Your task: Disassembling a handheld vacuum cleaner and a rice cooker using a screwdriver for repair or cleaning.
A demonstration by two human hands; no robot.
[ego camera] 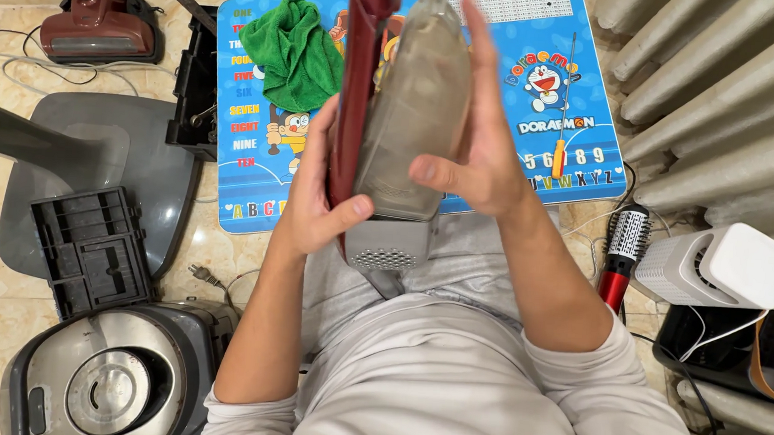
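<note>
In the middle of the frame both hands hold up a handheld vacuum unit with a dark red body and a cloudy grey translucent dust bin (408, 110). The left hand (316, 199) is clamped around the red side, thumb pressed near the bin's lower edge. The right hand (482, 151) grips the bin's other side, fingers stretched up along it. The unit is raised above the person's lap, its grey perforated end pointing down.

Behind it lies a low blue surface printed with cartoon figures and letters (586, 95), carrying a crumpled green cloth (299, 52) at upper centre and a yellow-handled screwdriver (563, 121) to the right. At lower left a grey round appliance with a metal lid (112, 380) sits on the floor, and at right a red-and-black round hairbrush (622, 252).
</note>
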